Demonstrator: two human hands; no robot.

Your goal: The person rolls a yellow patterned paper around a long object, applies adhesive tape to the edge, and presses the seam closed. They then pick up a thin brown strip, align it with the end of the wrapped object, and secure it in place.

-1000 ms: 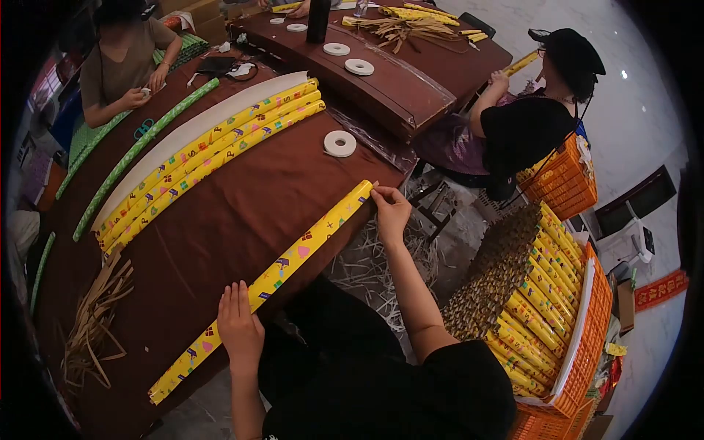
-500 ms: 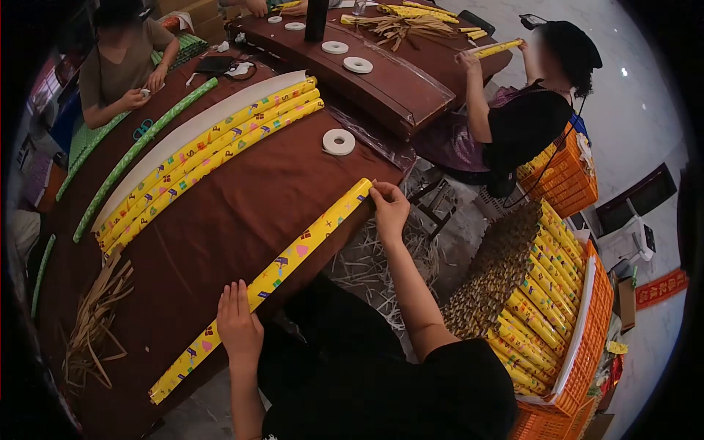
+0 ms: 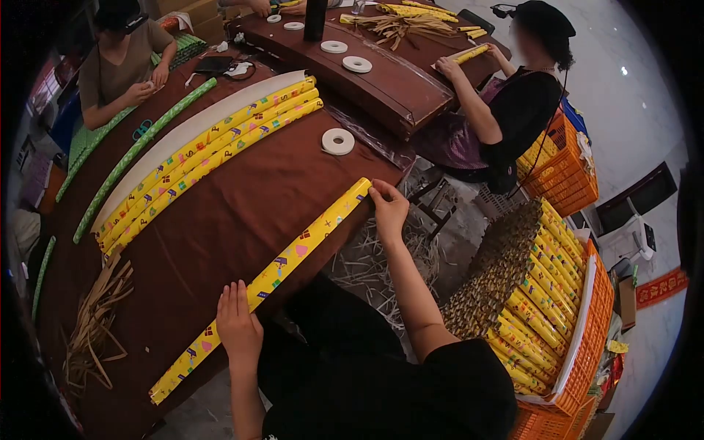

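A yellow wrapping paper roll [image 3: 301, 249] printed with small coloured figures lies slantwise along the near edge of the brown-covered table. My left hand [image 3: 239, 323] rests flat on its lower part, fingers stretched out. At the upper end, my right hand [image 3: 389, 209] pinches the roll's tip between thumb and fingers. Further back on the table, several matching yellow rolls [image 3: 220, 147] lie side by side against a sheet of white paper [image 3: 158, 143]. A roll of white tape [image 3: 338, 141] lies flat beyond my right hand.
Green rolls [image 3: 147, 158] and dry brown strips [image 3: 95, 323] lie at the left. An orange crate [image 3: 583, 345] packed with yellow rolls stands at my right. Paper shreds [image 3: 378, 271] cover the floor. One person [image 3: 125, 66] sits across; another [image 3: 524, 103] works at the far table [image 3: 381, 88].
My hands and the yellow roll stay put. The person at the right has lowered the roll they hold and leaned towards the far table. The person across has shifted their head slightly.
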